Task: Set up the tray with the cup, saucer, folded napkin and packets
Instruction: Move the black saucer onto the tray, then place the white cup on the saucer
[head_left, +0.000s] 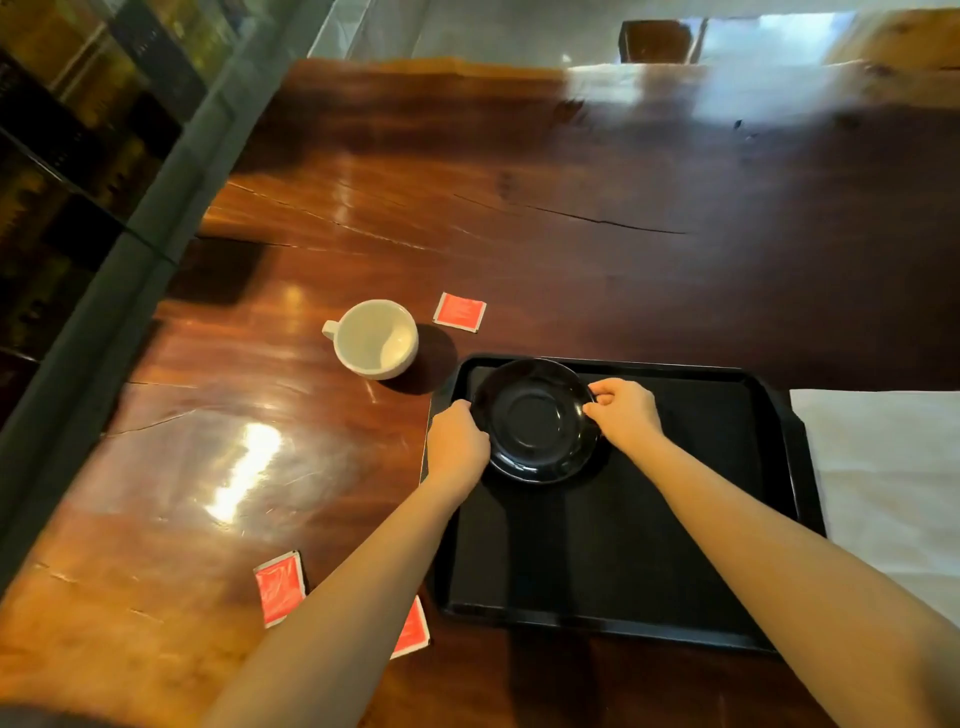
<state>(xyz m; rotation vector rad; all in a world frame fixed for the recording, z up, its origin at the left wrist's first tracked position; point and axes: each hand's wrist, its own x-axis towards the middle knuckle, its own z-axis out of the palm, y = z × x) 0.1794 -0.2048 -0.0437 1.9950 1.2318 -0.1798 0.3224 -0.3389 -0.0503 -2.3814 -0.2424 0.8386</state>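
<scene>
- Both hands are on the saucer (535, 420) right now: left hand (457, 441) pinching its left rim, right hand (626, 410) pinching the right rim, fingers curled around the edge.
- Saucer sits at the far left corner of the tray (613, 551). Can't honestly tell if it's fully down or a hair above the surface, looks pretty much seated.
- So the step in hand is placing the saucer. Nothing else is on the tray yet.
- Next up is probably the cup (376, 339), which stands upright on the table (571, 208) just off the tray's far left corner, handle pointing away from the tray. I'd need to let go, reach over and centre it in the saucer's ring.
- Packets are still scattered: one packet (460, 312) beyond the cup, a second packet (279, 587) near the table's near edge, a third packet (413, 631) half hidden under my left forearm.
- Napkin (883, 467) lies flat off the tray's right edge, white cloth, not folded as far as I can see.
- Materials: saucer is glossy black and round, tray matte black plastic with a raised lip, cup smooth off-white ceramic, packets flat red with white borders, table shiny varnished wood with cracks.
</scene>
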